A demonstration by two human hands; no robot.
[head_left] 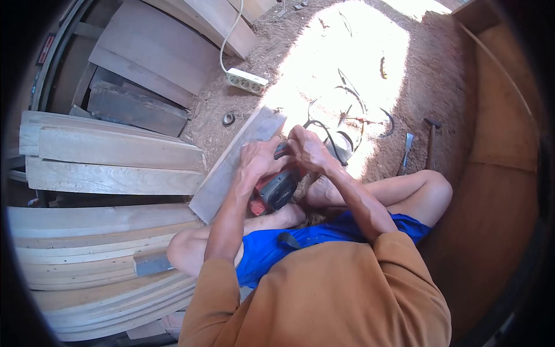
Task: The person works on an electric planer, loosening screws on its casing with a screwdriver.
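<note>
A red and black power tool point(276, 189) is in front of my crossed legs, beside a grey wooden board point(231, 165) that lies slanted on the ground. My left hand point(260, 157) is closed on the tool's upper part from the left, above the board. From the right, my right hand point(308, 149) closes on the tool's top near its black cable. The fingertips of both hands are partly hidden. The tool's underside is out of sight.
Stacked planks point(115, 159) fill the left side. A power strip point(247, 81) and a tape roll point(229, 118) lie on the ground ahead. A chisel point(407, 151), a hammer point(431, 136) and coiled cables are at the right, near a brown wooden panel point(503, 144).
</note>
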